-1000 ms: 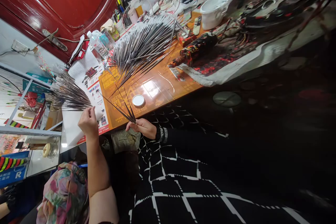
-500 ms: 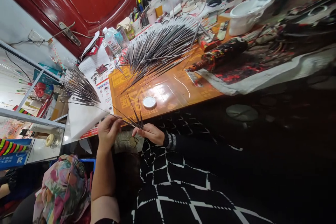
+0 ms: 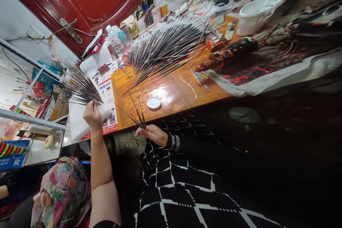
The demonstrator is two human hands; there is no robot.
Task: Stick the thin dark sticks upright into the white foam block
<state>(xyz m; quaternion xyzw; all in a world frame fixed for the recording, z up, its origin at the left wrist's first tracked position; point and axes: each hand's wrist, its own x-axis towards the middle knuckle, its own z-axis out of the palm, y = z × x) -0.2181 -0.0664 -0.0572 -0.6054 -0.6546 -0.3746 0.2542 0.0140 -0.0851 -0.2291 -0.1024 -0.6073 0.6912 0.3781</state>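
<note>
Left hand (image 3: 92, 114) is resting at the near ends of the small fan of rods (image 3: 81, 87), fingers drawn narrow there; whether one rod is already pinched cannot be told. Right hand (image 3: 152, 133) is gripping a bunch of rods (image 3: 136, 114) by their gathered ends, points splaying up and away from it over the surface (image 3: 181, 89). A single rod is probably best taken by its near end and drawn along its own length, sparing its neighbours on the white sheet (image 3: 77, 128). The surface's near edge is running close by both hands; a shelf frame (image 3: 32, 117) is crowding the left hand's outer side, while open room is lying between the hands and beyond the right hand around the white lid (image 3: 154, 103).
</note>
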